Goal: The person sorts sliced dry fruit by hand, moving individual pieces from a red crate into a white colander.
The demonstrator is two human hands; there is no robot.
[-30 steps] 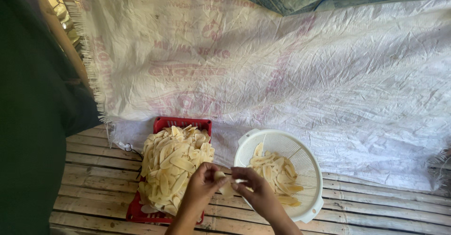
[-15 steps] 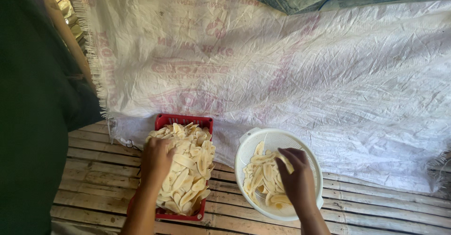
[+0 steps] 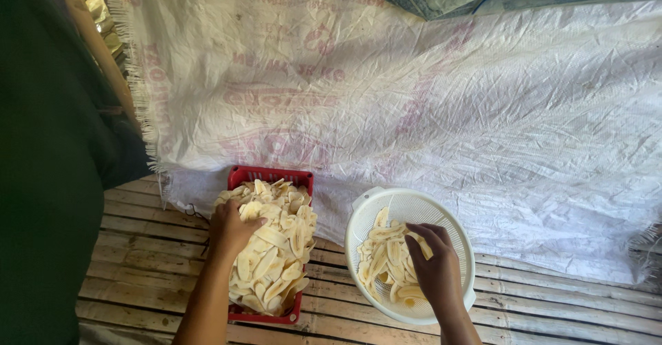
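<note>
Left hand (image 3: 231, 229) closed on slices atop the heaped red crate (image 3: 270, 176), right hand (image 3: 436, 268) curled into the thinly filled white colander (image 3: 441, 210) beside it, so most slices (image 3: 276, 248) remained unsorted

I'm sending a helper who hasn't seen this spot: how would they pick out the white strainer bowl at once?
Find the big white woven sheet spread over the slatted bamboo floor. At its near edge sit two containers; the white strainer bowl is the right one, under the right hand. It is round, perforated and thinly filled, unlike the heaped rectangular red crate.
</note>
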